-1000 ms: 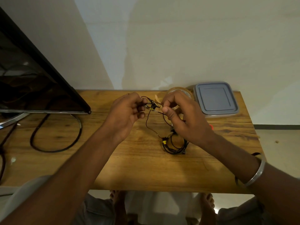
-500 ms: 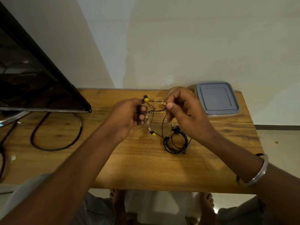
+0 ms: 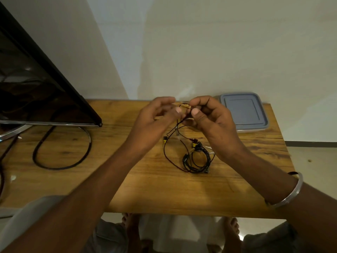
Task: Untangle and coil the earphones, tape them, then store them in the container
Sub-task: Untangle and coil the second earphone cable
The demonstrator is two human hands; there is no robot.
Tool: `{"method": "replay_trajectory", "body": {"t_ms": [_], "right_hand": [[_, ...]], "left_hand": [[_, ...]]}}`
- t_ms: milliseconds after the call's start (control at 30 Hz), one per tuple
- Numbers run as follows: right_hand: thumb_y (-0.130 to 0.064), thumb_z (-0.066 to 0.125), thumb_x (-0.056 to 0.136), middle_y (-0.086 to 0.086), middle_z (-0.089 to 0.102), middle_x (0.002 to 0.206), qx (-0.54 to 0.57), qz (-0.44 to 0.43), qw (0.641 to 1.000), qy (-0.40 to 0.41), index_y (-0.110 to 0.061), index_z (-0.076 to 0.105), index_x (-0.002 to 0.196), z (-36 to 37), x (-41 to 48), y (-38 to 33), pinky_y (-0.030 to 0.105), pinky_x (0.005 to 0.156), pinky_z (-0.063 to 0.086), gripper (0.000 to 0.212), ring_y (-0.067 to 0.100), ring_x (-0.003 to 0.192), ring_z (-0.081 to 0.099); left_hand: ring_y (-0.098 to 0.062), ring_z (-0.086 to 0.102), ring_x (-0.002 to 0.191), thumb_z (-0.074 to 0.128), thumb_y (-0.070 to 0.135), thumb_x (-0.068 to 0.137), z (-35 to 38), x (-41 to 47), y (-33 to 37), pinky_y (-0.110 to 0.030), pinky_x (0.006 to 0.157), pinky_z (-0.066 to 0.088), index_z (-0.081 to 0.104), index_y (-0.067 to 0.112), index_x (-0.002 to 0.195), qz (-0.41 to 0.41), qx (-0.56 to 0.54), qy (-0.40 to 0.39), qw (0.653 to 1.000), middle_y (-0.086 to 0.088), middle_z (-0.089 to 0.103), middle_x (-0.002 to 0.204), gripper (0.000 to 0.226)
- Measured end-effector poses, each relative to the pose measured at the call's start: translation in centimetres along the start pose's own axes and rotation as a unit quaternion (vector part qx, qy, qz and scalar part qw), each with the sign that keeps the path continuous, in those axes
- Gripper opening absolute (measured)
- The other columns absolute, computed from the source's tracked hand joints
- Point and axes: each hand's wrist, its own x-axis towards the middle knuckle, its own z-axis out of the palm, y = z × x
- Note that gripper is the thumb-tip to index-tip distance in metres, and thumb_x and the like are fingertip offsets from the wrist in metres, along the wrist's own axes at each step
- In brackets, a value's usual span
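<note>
A dark-screened monitor (image 3: 36, 88) is standing at the left end of a wooden table (image 3: 164, 194), a black cable (image 3: 60, 168) looping across the tabletop just before it.

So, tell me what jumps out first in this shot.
Over the middle of the wooden table, the right hand pinches a thin earphone cable, the left hand blurred beside it. Coiled black earphones lie on the wood below, and a grey-lidded container sits at the far right corner.
</note>
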Motion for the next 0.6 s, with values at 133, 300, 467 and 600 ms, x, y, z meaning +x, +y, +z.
{"method": "replay_trajectory", "body": {"t_ms": [133, 300, 467, 600], "right_hand": [[0.004, 0.048, 0.1, 0.009, 0.065, 0.094, 0.039, 0.028, 0.999, -0.024, -0.008, 0.061, 0.112, 0.0, 0.1, -0.1, 0.037, 0.083, 0.058, 0.021, 0.024, 0.094, 0.067], [0.001, 0.046, 0.101, 0.011, 0.059, 0.095, 0.088, 0.087, 0.992, -0.032, -0.004, 0.055, 0.122, 0.1, 0.2, -0.2, 0.037, 0.071, 0.058, 0.023, 0.022, 0.077, 0.065], [-0.017, 0.064, 0.096, 0.012, 0.065, 0.119, -0.056, 0.103, 0.988, -0.102, -0.011, 0.058, 0.128, -0.1, -0.3, 0.1, 0.032, 0.076, 0.058, 0.033, 0.022, 0.089, 0.066], [-0.018, 0.074, 0.089, -0.006, 0.069, 0.111, -0.212, 0.071, 0.963, -0.152, -0.019, 0.058, 0.129, 0.5, -1.0, 1.3, 0.031, 0.087, 0.056, 0.043, 0.012, 0.107, 0.065]], "left_hand": [[-0.016, 0.067, 0.094, 0.067, 0.016, 0.092, 0.0, -0.1, -0.2, -0.036, 0.086, 0.053, 0.072, 0.016, 0.098, -0.01, -0.045, -0.024, 0.999, -0.003, 0.074, 0.097, 0.007], [-0.019, 0.062, 0.071, 0.053, 0.012, 0.098, -0.5, 0.2, 0.8, -0.037, 0.077, 0.054, 0.064, 0.012, 0.092, -0.049, -0.219, -0.02, 0.974, -0.001, 0.058, 0.069, 0.012], [-0.017, 0.055, 0.066, 0.047, 0.017, 0.102, -0.5, 0.2, 1.1, -0.032, 0.068, 0.051, 0.056, 0.016, 0.093, -0.071, -0.29, -0.002, 0.954, 0.002, 0.049, 0.061, 0.013], [-0.016, 0.066, 0.075, 0.041, 0.019, 0.103, -0.9, 0.3, 1.5, -0.033, 0.075, 0.054, 0.055, 0.014, 0.086, -0.117, -0.38, 0.005, 0.918, 0.005, 0.054, 0.059, 0.022]]}}
